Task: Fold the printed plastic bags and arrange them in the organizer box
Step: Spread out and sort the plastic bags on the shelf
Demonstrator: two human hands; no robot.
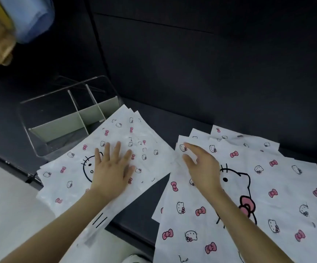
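Bags point(279, 186), white with cat-and-bow print

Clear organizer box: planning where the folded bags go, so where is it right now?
Head view, left side: the clear plastic organizer box stands on the dark table just beyond the left pile of printed white plastic bags.

Head cam, close – looks fwd & down onto table point(172, 120).

Dark table point(172, 118) against dark panelled wall point(210, 54) (pale tiled floor point(6, 196) below)
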